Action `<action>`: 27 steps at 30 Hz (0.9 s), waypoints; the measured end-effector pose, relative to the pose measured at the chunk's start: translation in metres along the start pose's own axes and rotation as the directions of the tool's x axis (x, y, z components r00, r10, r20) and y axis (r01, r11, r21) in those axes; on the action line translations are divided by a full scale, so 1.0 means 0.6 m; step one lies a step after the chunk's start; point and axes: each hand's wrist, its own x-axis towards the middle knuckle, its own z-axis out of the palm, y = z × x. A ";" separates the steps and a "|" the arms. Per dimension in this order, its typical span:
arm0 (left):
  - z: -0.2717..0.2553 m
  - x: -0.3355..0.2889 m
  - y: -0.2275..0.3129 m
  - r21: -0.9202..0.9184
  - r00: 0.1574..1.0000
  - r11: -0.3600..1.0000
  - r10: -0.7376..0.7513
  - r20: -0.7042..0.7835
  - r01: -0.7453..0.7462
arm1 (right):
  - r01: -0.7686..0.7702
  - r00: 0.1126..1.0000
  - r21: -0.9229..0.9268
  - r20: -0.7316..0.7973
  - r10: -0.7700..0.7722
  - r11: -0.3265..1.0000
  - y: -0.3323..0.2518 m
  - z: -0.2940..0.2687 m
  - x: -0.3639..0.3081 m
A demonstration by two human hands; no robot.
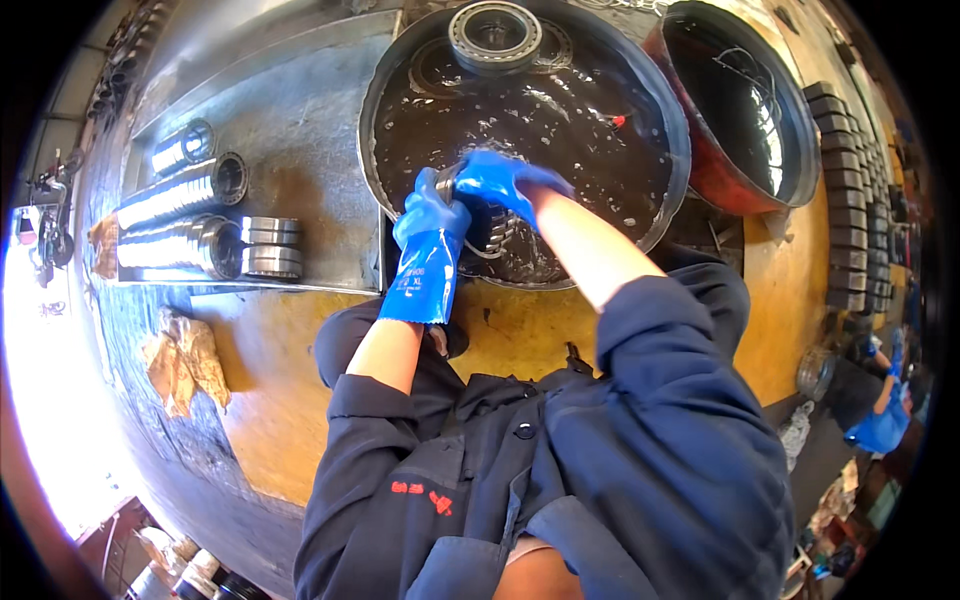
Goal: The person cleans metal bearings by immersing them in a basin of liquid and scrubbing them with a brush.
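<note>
Both my hands wear blue rubber gloves and are together over the near left part of a wide round tub (374,185) of dark liquid. My left hand (430,212) is closed round a metal ring (446,183), mostly covered by the gloves. Against the same ring, my right hand (497,182) curls its fingers over the top, slightly blurred by motion. Just below the right hand, a ribbed metal part (492,235), which looks like a roller bearing, shows at the liquid's surface. A large roller bearing (462,50) sits at the tub's far side.
On the metal tray table (330,130) at left lie rows of bearing rings (185,195) and a short stack (271,247). A red drum (715,165) of dark liquid stands right. Crumpled brown paper (180,365) lies at lower left. Another person (882,425) works at far right.
</note>
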 end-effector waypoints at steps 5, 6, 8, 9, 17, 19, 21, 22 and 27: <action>-0.001 0.012 -0.021 0.085 1.000 0.996 -0.005 0.006 0.004 | 0.106 0.967 0.332 -0.256 -0.019 0.937 -0.009 0.045 -0.085; 0.006 0.010 -0.011 0.092 1.000 0.996 0.008 0.015 -0.009 | 0.074 0.933 0.246 -0.358 0.020 0.967 0.034 0.083 -0.094; 0.006 0.009 -0.003 0.112 0.999 0.994 -0.013 0.034 0.009 | -0.062 0.894 0.107 -0.436 0.102 0.992 0.074 0.129 -0.100; 0.007 0.011 -0.010 0.110 1.000 0.994 -0.006 0.019 0.004 | -0.154 0.894 0.052 -0.417 0.162 0.987 0.059 0.132 -0.115; -0.001 0.008 0.007 0.065 1.000 0.998 -0.005 0.030 0.003 | 0.010 1.000 0.044 -0.013 -0.009 0.999 -0.027 -0.010 -0.017; 0.006 0.011 -0.011 0.054 1.000 0.999 0.003 -0.010 -0.002 | -0.035 0.999 0.226 0.026 0.030 0.974 -0.025 0.002 -0.020; -0.011 0.009 -0.008 0.071 0.998 0.996 -0.054 0.038 0.051 | 0.063 0.955 0.288 -0.295 0.026 0.955 -0.001 0.050 -0.073; -0.001 0.011 0.000 0.078 1.000 0.997 -0.005 0.021 0.004 | 0.047 0.911 0.308 -0.403 0.086 0.950 0.032 0.079 -0.080; -0.001 0.007 -0.029 0.122 0.999 0.992 -0.036 0.004 0.036 | -0.302 0.903 -0.006 -0.322 0.284 0.953 -0.006 0.101 -0.140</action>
